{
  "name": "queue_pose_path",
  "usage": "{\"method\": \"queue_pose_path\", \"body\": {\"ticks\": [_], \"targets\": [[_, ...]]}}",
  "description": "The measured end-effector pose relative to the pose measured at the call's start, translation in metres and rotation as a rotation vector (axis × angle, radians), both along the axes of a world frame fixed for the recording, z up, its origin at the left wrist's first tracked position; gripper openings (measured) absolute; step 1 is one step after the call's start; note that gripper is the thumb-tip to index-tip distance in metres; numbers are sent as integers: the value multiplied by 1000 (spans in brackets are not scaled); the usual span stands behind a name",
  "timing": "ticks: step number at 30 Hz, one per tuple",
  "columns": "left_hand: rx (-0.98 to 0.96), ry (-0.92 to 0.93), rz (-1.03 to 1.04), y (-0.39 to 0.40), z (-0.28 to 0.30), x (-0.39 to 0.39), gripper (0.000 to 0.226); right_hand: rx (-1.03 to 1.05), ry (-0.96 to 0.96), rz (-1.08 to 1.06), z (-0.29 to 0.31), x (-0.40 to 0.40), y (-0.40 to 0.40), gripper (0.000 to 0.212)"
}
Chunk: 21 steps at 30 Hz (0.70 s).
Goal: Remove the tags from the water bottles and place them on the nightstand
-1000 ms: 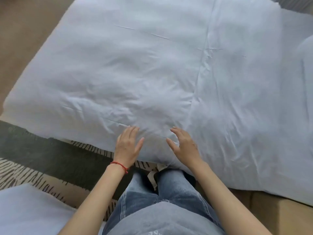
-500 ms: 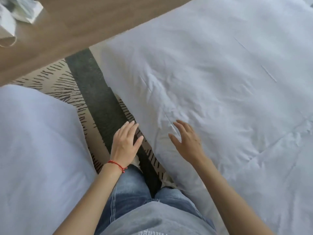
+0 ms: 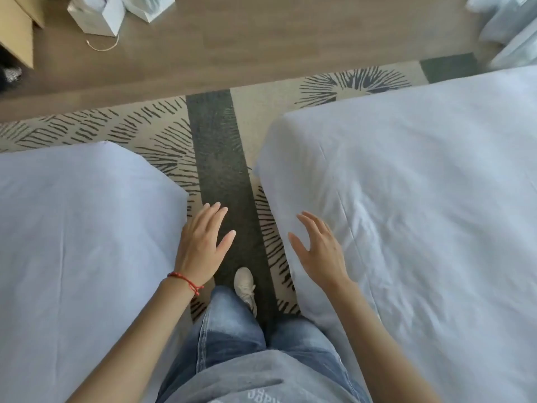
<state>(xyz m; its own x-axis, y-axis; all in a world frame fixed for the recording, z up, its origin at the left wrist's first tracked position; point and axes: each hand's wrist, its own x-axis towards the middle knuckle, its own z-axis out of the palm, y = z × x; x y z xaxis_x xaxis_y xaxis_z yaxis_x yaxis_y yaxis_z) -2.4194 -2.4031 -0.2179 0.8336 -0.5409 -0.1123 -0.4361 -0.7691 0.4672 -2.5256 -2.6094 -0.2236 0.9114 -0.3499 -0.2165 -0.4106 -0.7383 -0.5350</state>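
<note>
No water bottle, tag or nightstand is in view. My left hand point(image 3: 203, 242) hovers with fingers spread over the dark carpet strip point(image 3: 220, 170), just beside the corner of the left bed point(image 3: 87, 228); a red string bracelet circles its wrist. My right hand point(image 3: 318, 251) is open too, fingers apart, over the edge of the right bed point(image 3: 406, 199). Both hands hold nothing. I stand in the gap between the two beds, with jeans and one white shoe point(image 3: 245, 286) showing below.
Two white-covered beds flank a narrow patterned carpet aisle. Beyond it lies wood floor point(image 3: 261, 39) with white paper bags point(image 3: 98, 13) at the far left, next to a cardboard box point(image 3: 16, 30). Pale curtains or bedding point(image 3: 511, 27) sit at the far right.
The view has swung left from the right bed's cover to the aisle between the beds. Both hands lifted off the duvet and stay open and empty.
</note>
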Motion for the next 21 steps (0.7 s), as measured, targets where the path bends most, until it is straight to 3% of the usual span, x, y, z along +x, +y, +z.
{"method": "queue_pose_path", "body": {"ticks": [12, 21], "targets": [[-42, -8, 233, 12, -9, 174, 46, -65, -39, 174, 5, 219, -16, 47], [-79, -17, 461, -3, -3, 322, 45, -36, -56, 392, 16, 427, -44, 46]]}}
